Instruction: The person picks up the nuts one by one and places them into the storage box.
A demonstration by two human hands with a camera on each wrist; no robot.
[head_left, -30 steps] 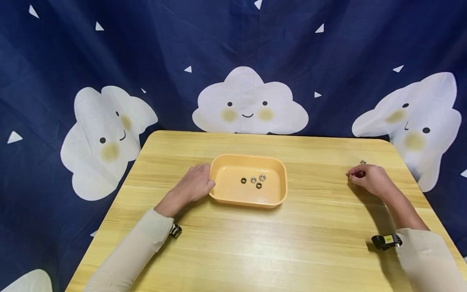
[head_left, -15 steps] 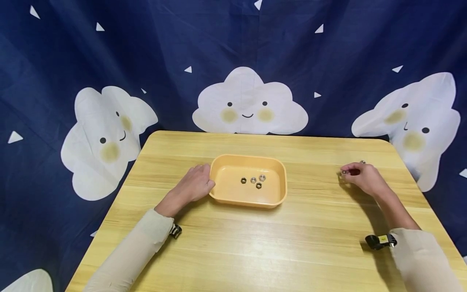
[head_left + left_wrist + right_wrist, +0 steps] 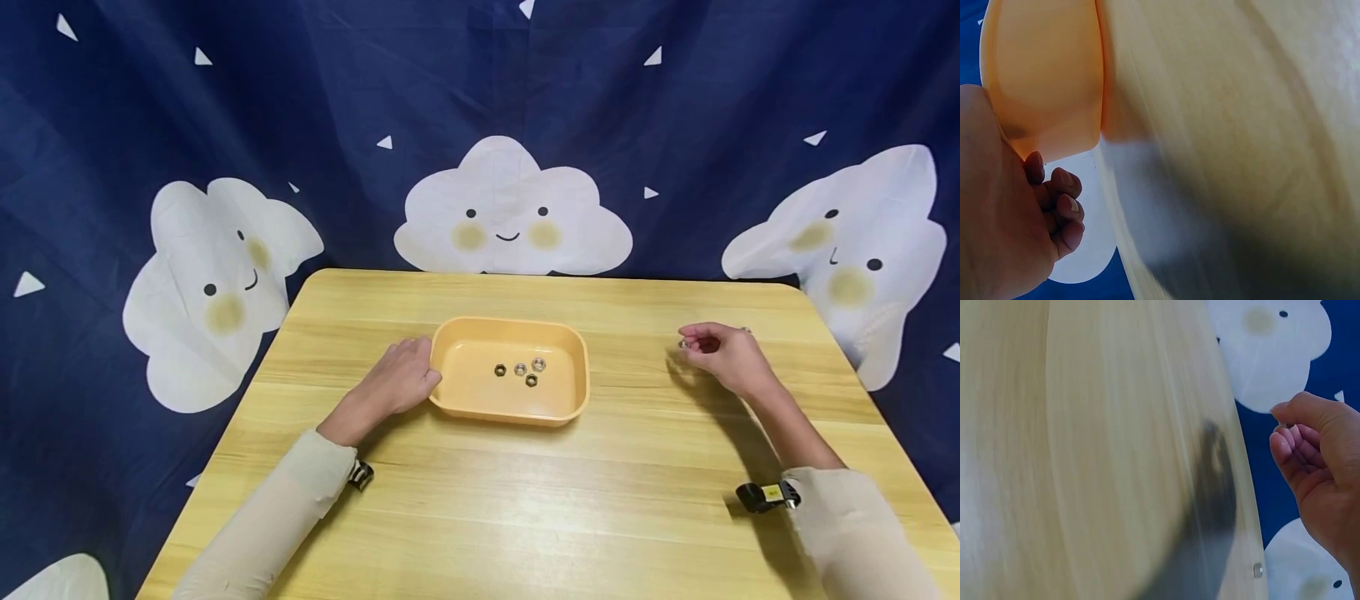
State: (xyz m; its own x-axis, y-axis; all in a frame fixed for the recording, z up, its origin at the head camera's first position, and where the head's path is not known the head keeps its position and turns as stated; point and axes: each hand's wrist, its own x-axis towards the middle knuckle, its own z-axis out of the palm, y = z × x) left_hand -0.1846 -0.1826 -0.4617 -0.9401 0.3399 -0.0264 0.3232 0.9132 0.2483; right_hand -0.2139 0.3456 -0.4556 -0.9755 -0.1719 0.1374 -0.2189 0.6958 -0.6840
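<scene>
A yellow-orange plastic tray (image 3: pixel 510 410) stands near the middle of the table. My left hand (image 3: pixel 401 375) grips its left end, thumb and curled fingers at the rim; the left wrist view shows the fingers (image 3: pixel 1063 187) curled beside the tray wall (image 3: pixel 1047 75). Inside lie several hex nuts, among them a dark nut (image 3: pixel 500 370) and a silver nut (image 3: pixel 538 364). To the right, my right hand (image 3: pixel 723 358) pinches a small silver nut (image 3: pixel 683 343) between thumb and fingertips, raised over the table. In the right wrist view the fingers mostly hide that nut.
Another nut (image 3: pixel 746 331) lies on the table behind my right hand, and appears as a small nut (image 3: pixel 1258 570) near the table edge in the right wrist view. The wooden table (image 3: pixel 480 517) ends at a dark blue curtain (image 3: pixel 480 75) with cloud prints.
My right hand has moved left and slightly away from me, lifting the pinched nut off the table. The left hand and the tray have stayed in place.
</scene>
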